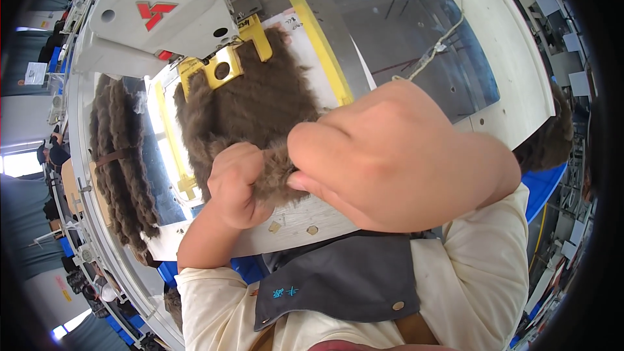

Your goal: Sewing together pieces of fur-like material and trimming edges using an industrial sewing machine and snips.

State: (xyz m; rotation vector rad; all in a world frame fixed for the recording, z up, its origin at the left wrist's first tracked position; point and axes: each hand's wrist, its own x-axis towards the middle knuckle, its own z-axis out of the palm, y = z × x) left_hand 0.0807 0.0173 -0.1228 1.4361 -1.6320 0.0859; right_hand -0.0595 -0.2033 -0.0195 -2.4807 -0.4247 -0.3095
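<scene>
A piece of brown plush fur fabric (pixel 260 97) lies over a white plate with yellow taped edges. Its far end sits under a yellow metal clamp (pixel 224 71) on the sewing machine (pixel 149 13). At the near edge of the fabric, my left hand (pixel 237 182) is closed in a fist on the fur. My right hand (pixel 383 162) pinches the same near edge between thumb and bent fingers, close beside the left. A tuft of fur shows between the two hands. Part of the fabric is hidden behind my right hand.
Long brown fur strips (pixel 117 149), tied in a bundle, lie left of the machine. A pale cord (pixel 429 58) crosses the dark glossy panel (pixel 455 91) at right. More brown fur (pixel 552 136) rests over a blue bin (pixel 545 188). Another person (pixel 55 149) is far left.
</scene>
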